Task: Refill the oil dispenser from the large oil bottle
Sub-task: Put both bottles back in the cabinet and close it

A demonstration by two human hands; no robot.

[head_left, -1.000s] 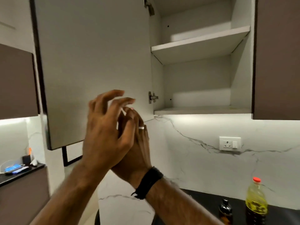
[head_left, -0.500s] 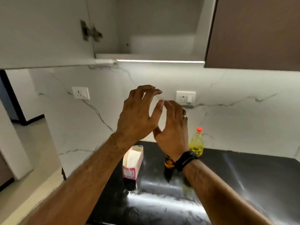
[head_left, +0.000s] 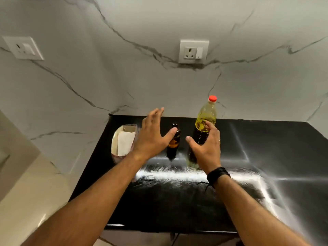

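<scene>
Both hands, left hand (head_left: 152,137) and right hand (head_left: 206,148), fingers spread and empty, reach for the oil dispenser (head_left: 174,141) and large oil bottle (head_left: 204,125) near the worktop's (head_left: 266,157) back edge; gripping and uncapping likely come next.

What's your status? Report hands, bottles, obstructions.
Left hand open by dispenser. Right hand open, reaching at oil bottle, cap on. Nothing held. Box left, clear.

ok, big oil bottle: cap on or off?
On. The red cap sits on the neck of the large oil bottle, which stands upright on the counter.
</scene>
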